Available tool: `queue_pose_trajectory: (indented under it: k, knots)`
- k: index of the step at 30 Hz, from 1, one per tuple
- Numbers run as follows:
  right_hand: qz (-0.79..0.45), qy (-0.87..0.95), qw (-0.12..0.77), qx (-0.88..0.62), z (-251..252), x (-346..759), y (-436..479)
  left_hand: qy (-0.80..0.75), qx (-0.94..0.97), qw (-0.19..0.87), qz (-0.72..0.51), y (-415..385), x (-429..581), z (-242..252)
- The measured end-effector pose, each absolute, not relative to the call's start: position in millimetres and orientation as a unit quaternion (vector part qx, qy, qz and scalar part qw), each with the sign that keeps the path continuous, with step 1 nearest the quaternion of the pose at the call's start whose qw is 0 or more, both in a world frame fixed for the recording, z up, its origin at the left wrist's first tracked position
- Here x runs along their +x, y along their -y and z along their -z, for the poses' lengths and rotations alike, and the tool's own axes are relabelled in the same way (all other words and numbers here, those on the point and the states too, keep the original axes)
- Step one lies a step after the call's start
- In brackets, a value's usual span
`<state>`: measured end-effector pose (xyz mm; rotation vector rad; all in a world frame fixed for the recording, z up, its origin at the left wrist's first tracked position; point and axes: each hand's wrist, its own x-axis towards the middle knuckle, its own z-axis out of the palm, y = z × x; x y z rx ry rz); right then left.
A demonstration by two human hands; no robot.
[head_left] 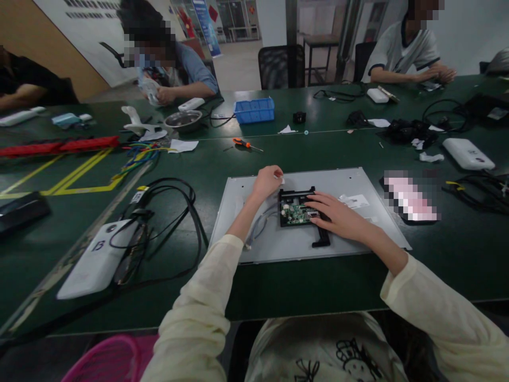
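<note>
A flat grey metal panel (270,246) lies on the table in front of me. On its middle sits a black plastic frame (283,220) with a green circuit board (296,213) inside. My right hand (338,215) rests over the right side of the frame, fingers stretched out and nothing gripped. At the frame's upper left corner, my left hand (270,180) has its fingers pinched together around a small whitish piece, too small to name. A bundle of grey wires (260,223) runs over the panel left of the board. A whitish label (355,201) shows right of my right hand.
Right of the panel lies a phone (411,199); to the left is a white power bank (97,260) with black cables (193,212). Farther back are an orange screwdriver (247,144), a blue basket (254,111) and a metal bowl (183,121). Several people sit around the table.
</note>
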<state>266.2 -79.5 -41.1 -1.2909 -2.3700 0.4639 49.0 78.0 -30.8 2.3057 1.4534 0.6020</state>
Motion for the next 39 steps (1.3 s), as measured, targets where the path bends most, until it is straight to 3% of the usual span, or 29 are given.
queue_pose_trajectory:
  k: [10,18,23,39]
  knots:
    - [-0.162,0.845,0.212,-0.463,37,266,82,-0.509,0.842,0.091,-0.153,-73,41,-2]
    - [-0.073,0.771,0.272,-0.572,36,309,71,-0.443,0.885,0.138,-0.040,-62,35,-26]
    - [-0.071,0.745,0.234,-0.621,52,335,66,-0.424,0.893,0.152,0.014,-64,35,-22]
    - [-0.133,0.724,0.232,-0.635,50,330,69,-0.422,0.878,0.225,-0.004,-75,26,-13]
